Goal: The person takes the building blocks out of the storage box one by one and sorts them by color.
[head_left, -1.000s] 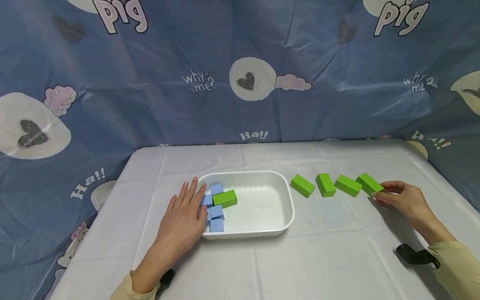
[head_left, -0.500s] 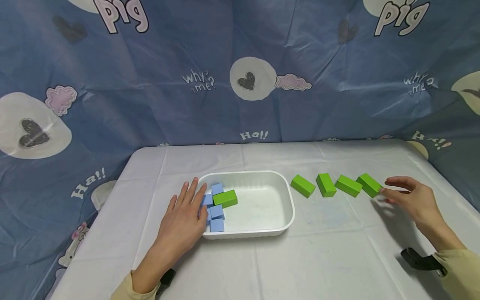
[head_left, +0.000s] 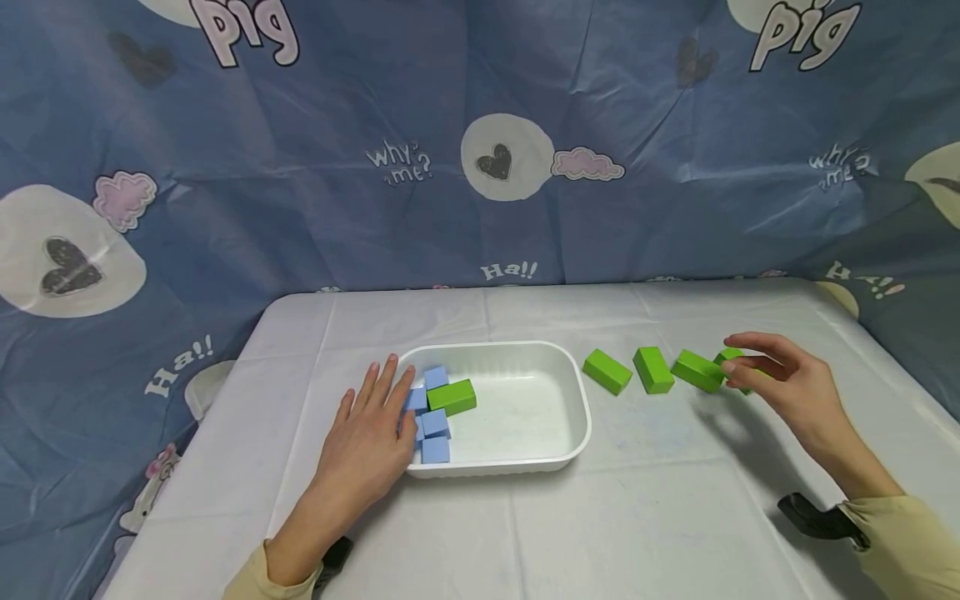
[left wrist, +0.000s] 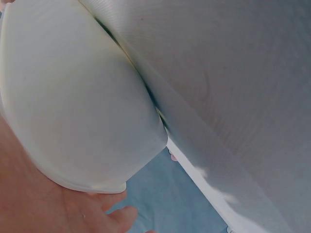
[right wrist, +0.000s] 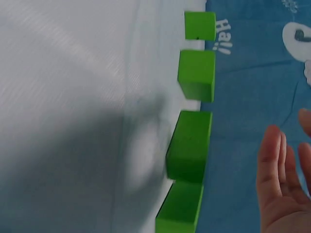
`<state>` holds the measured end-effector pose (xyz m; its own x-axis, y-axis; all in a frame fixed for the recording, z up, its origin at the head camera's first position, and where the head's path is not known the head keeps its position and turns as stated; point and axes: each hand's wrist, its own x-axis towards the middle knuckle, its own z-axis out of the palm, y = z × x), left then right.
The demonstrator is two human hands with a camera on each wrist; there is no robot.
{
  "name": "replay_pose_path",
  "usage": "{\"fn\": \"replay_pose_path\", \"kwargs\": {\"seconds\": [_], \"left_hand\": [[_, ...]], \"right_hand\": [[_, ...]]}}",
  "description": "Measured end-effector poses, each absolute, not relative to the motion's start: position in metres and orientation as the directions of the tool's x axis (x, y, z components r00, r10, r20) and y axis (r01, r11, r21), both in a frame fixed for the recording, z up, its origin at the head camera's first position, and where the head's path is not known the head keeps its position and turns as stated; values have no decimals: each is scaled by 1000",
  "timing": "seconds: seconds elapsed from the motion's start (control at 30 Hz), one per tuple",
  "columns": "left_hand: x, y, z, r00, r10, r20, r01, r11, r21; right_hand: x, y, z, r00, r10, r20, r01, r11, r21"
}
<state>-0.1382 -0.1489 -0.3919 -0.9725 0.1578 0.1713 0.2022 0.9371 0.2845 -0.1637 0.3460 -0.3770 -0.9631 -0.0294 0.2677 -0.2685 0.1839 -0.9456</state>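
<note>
My left hand point(head_left: 366, 442) lies with straight fingers over the left rim of a white plastic tray point(head_left: 525, 450). Inside the tray, at its left end, sit several light blue blocks point(head_left: 434, 451) and one green block point(head_left: 452, 397); the hand partly hides some blue ones. The left wrist view shows the tray's outer wall point(left wrist: 87, 97) against the palm. To the right of the tray, several green blocks stand in a row. Over the rightmost green block point(head_left: 729, 356) hovers my right hand point(head_left: 810, 396), thumb and fingers apart with nothing between them, as the right wrist view also shows.
Left of that block lie another green block point(head_left: 697, 372), a green block set more upright point(head_left: 653, 371) and a green block point(head_left: 607, 372) near the tray. A white cloth point(head_left: 637, 517) covers the table; a printed blue curtain point(head_left: 420, 225) hangs behind it.
My right hand has let go of the rightmost green block, drawn back to the right, then come left above the row. My left hand and the tray stay in place.
</note>
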Motion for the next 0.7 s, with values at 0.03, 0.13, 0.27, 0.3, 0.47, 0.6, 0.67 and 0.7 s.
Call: {"fn": "replay_pose_path", "kwargs": {"seconds": [0.03, 0.13, 0.27, 0.3, 0.47, 0.6, 0.67, 0.7], "left_hand": [[-138, -149, -392, -973, 158, 170, 202, 937, 284], [-138, -149, -392, -972, 159, 170, 203, 937, 284], [-138, -150, -391, -971, 161, 175, 206, 936, 284], [-138, -150, -391, -971, 161, 176, 207, 936, 283], [-138, -150, -392, -972, 161, 173, 206, 937, 283], [-139, -150, -393, -972, 162, 170, 205, 938, 278], [-139, -150, -392, -972, 163, 171, 206, 939, 275], [-139, -150, -392, -972, 163, 172, 206, 939, 274]], "right_hand": [[-164, 343, -376, -958, -45, 282, -286, 176, -942], [-166, 334, -373, -943, -78, 323, -332, 160, -930], [-169, 321, -369, -922, -106, 373, -385, 130, -914], [-170, 317, -368, -917, -112, 382, -395, 125, -910], [-174, 300, -363, -906, -146, 397, -412, 92, -906], [-174, 288, -358, -910, -178, 375, -395, 87, -915], [-175, 281, -357, -909, -197, 366, -390, 98, -916], [-176, 277, -355, -911, -205, 359, -385, 103, -917]]}}
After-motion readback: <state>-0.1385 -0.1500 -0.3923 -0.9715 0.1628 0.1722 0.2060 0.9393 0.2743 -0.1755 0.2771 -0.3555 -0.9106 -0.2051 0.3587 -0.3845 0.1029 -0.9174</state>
